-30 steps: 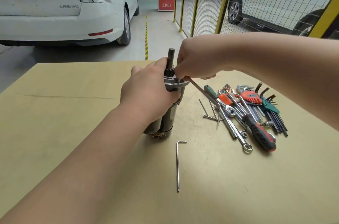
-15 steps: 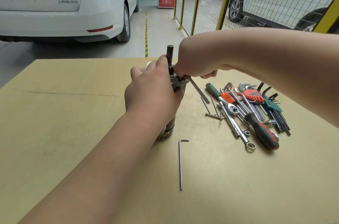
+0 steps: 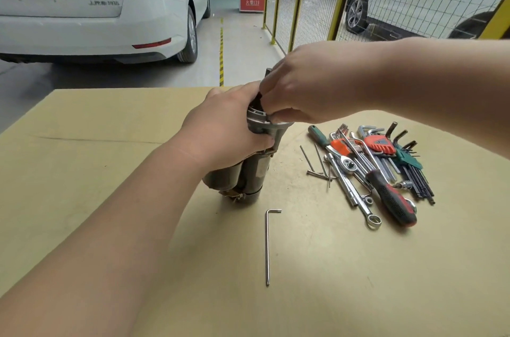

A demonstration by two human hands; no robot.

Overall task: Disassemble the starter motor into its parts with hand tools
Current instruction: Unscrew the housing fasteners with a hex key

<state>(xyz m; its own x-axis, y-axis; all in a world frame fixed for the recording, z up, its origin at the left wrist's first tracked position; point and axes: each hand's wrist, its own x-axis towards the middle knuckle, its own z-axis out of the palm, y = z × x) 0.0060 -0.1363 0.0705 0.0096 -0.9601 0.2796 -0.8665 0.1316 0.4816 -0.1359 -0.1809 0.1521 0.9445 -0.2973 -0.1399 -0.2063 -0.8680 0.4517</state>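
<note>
The starter motor (image 3: 256,171) stands upright on the cardboard-covered table (image 3: 96,171), its two dark cylinders side by side and its silver flange (image 3: 260,122) on top. My left hand (image 3: 226,132) grips the motor's upper body from the left. My right hand (image 3: 311,91) sits over the top of the motor with its fingers curled down at the flange. They pinch the hex key seen earlier, which the hand now hides. Only the tip of the motor's shaft (image 3: 267,71) shows behind my right hand.
A long loose hex key (image 3: 267,248) lies on the table in front of the motor. To the right is a pile of tools: a ratchet (image 3: 347,162), a red-and-black screwdriver (image 3: 392,198), spanners and hex key sets (image 3: 378,143). Beyond the table are a white car (image 3: 96,5) and a yellow mesh fence (image 3: 303,5).
My right hand has swung over the motor's top, and the hex key's long arm, which stuck out to the lower right, is now hidden. My left hand keeps its grip.
</note>
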